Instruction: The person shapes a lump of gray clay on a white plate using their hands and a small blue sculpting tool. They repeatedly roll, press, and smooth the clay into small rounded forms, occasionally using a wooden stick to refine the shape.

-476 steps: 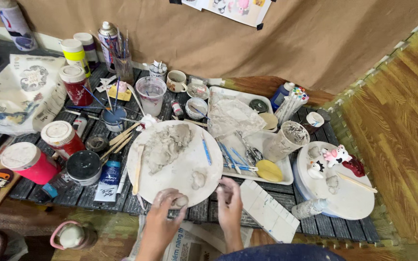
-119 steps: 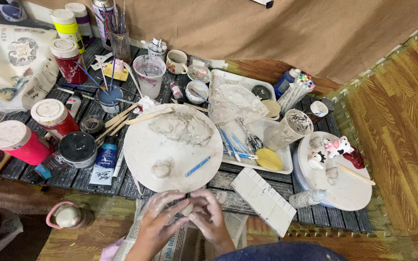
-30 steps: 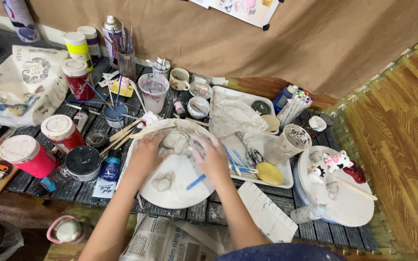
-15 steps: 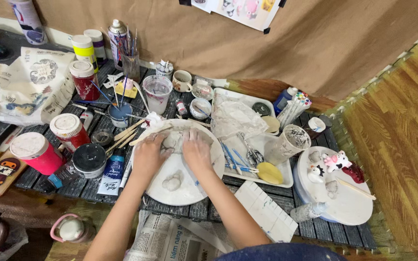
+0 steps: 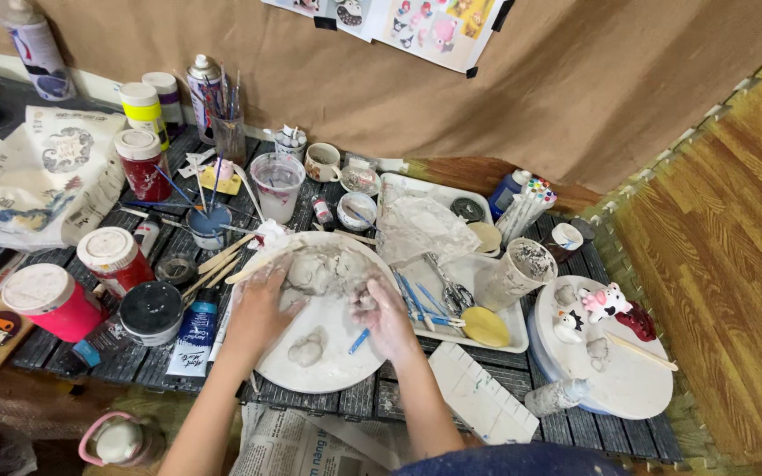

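Low dark slatted table (image 5: pixel 363 401), absolutely packed. Dead centre sits a round white board (image 5: pixel 332 370) carrying grey clay lumps. Left of it: a black-lidded jar (image 5: pixel 150 310), a red jar with a white lid (image 5: pixel 113 257), a pink tub (image 5: pixel 49 301), plus a bundle of wooden sticks (image 5: pixel 213 264). Toward the back there's a clear plastic cup (image 5: pixel 277 183), a small mug (image 5: pixel 321 162) and a spray can (image 5: pixel 205 86). On the right, a white tray (image 5: pixel 504 339) with tools and a yellow sponge (image 5: pixel 485 326), then a second round board (image 5: pixel 632 388) with little figurines. A white ridged slab (image 5: pixel 480 395) lies at the front edge.
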